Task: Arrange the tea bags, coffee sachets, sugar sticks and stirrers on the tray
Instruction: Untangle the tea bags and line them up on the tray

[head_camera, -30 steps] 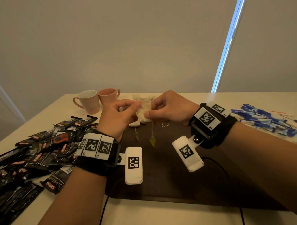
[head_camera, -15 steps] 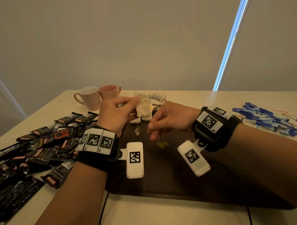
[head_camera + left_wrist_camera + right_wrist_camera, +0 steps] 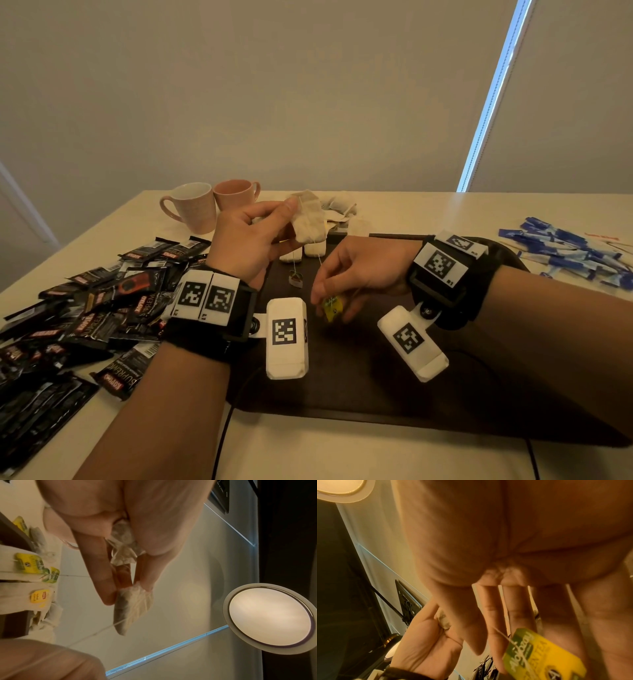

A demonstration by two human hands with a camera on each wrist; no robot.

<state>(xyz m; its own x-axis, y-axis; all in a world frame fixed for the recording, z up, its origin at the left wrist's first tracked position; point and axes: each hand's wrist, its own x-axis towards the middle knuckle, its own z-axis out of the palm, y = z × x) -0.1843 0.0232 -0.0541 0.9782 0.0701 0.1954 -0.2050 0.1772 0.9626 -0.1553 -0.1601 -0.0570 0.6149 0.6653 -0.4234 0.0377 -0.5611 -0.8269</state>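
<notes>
My left hand [image 3: 291, 209] is raised over the far left of the dark tray [image 3: 376, 394]. Its thumb and forefinger pinch a pale tea bag [image 3: 308, 219] by the top. In the left wrist view that tea bag [image 3: 133, 604] hangs from the fingertips [image 3: 109, 596], and a second crumpled bag [image 3: 123, 536] is tucked in the palm. My right hand [image 3: 320, 294] sits lower, over the tray, and pinches the bag's string just above its yellow tag [image 3: 332, 306]; the tag [image 3: 544, 655] dangles by the fingers. Another small tag [image 3: 295, 278] hangs on a second string. Two tea bags [image 3: 313, 248] lie at the tray's far edge.
Black coffee sachets [image 3: 85, 325] are heaped on the table to the left of the tray. Blue sugar sticks [image 3: 565, 246] lie at the right. Two pink mugs [image 3: 191, 210] and a loose pile of tea bags [image 3: 342, 209] stand beyond the tray.
My left hand has lifted the tea bag higher. My right hand has let go of the bag, slid down its string toward the yellow tag and moved nearer to me.
</notes>
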